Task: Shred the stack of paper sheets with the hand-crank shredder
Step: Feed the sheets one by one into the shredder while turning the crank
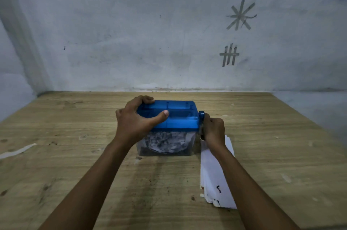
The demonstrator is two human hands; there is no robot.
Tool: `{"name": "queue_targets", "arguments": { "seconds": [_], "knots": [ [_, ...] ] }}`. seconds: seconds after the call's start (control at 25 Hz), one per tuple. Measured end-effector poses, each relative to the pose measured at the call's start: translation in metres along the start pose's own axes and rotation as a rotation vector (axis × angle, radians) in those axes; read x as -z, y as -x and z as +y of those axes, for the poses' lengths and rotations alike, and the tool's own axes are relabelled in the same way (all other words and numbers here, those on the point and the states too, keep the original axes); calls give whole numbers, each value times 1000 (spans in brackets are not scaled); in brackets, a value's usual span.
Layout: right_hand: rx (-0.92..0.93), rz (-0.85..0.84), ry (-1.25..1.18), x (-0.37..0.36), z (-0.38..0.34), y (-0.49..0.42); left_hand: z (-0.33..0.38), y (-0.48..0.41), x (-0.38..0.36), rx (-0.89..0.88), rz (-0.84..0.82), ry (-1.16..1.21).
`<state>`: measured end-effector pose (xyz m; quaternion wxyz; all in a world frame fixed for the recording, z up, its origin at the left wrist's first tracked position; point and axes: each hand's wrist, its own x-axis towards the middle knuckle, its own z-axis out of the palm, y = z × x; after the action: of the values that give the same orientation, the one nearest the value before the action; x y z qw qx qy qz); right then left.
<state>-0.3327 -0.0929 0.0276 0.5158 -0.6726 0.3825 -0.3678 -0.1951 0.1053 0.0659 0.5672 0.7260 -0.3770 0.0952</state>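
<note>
Your left hand (134, 119) clamps the left end of the shredder (181, 118). The fingers curl over the far edge of its translucent blue plastic top, and the thumb lies flat along the smooth lid. Your right hand (214, 128) is closed in a fist round the crank (201, 114), a small blue piece on the shredder's right side; only its rounded knob shows above your knuckles. Under the boxy blue top sits the clear bin (143, 151), a see-through plastic box with rounded corners. It is packed with crinkled white and grey shreds (165, 141) that press against its front wall. The shredder stands near the middle of the table (75, 135), apart from the wall (131, 32) behind it. The stack of paper sheets (211, 173) lies flat on the table just right of the bin, partly under your right wrist and forearm. Its sheets are thin and white, slightly fanned at the near edge, with a few dark marks there. The table is pale wood with a coarse, streaked grain, knots and dark stains. A pale strip (17, 151) lies near its left edge. The wall is dull, scuffed grey and bears a star of tape strips (241, 14) above a tally of tape strips (229, 55).
</note>
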Motion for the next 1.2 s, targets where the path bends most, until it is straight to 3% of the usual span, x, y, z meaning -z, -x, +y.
{"name": "queue_targets", "arguments": {
  "seconds": [0.12,0.28,0.44,0.56,0.68,0.88,1.2],
  "knots": [
    [207,-71,222,18,3,9,5,2,1,-57,-8,-90],
    [301,-126,281,43,4,19,21,10,8,-197,-48,-465],
    [243,-69,238,73,6,16,40,30,1,-544,-5,-547],
    [216,-2,401,107,24,17,50,63,-25,-693,-18,-545],
    [166,59,408,133,44,22,56,96,-58,-661,-214,-359],
    [125,89,278,136,46,25,58,125,-100,-287,-765,-284],
    [95,105,197,142,50,24,47,122,-116,-168,-821,-177]
  ]
}}
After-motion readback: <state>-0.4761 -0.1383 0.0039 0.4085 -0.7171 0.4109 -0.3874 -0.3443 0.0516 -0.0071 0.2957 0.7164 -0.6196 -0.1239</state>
